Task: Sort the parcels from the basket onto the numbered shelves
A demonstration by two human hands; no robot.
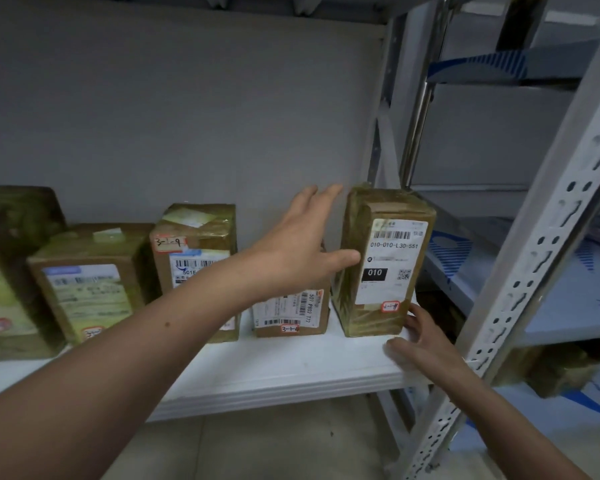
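At the shelf point(291, 368) end, we should square the parcel point(388, 261) between left hand point(302, 244) and right hand point(426, 341), fingers straight, gripping nothing.

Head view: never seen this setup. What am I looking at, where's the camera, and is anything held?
There is no machine here. A person sorts parcels with bare hands, filmed by one camera worn on the head that looks forward and down. A white shelf carries five brown taped parcels in a row. The rightmost is the upright parcel labelled 010. The left hand lies against its left side with straight fingers, and the right hand touches its lower right corner. Neither hand grips it; it stands on the shelf. Beside it lies a low parcel, then one marked 3-1-9.
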